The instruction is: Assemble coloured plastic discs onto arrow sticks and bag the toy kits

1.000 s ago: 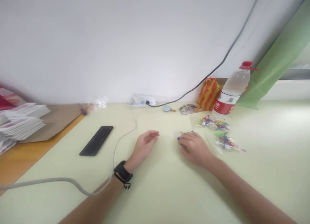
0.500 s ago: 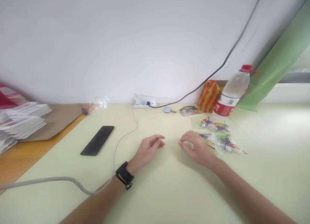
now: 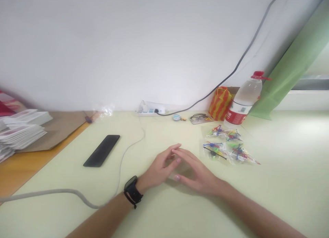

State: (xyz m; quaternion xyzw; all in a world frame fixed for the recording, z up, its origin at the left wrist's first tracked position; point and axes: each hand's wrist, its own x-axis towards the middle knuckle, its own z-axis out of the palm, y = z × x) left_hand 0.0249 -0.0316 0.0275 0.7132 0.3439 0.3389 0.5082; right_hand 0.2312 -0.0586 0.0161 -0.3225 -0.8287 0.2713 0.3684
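Observation:
My left hand [image 3: 161,166] and my right hand [image 3: 197,172] meet over the middle of the pale green table [image 3: 164,214], fingertips touching or overlapping. Both have their fingers stretched out and thumbs apart, and nothing shows between them. A black watch [image 3: 132,190] is on my left wrist. To the right of my right hand lie several clear bags of small colourful plastic pieces [image 3: 217,150]. Left of my left hand is a black phone [image 3: 102,151], lying flat, with a grey cable [image 3: 121,162] running between the two.
A large water bottle [image 3: 239,106] stands by a red-and-yellow striped bag [image 3: 220,103] at the back right. Along the wall are a power strip [image 3: 150,110], a round tin-like item [image 3: 177,117] and a card with a cord [image 3: 200,118]. White box stacks [image 3: 23,131] sit on cardboard [image 3: 60,126] at left.
My right hand has moved left and nearer to me, away from the bags, and its fingers have spread. It now meets my left hand, whose fingers have also opened out.

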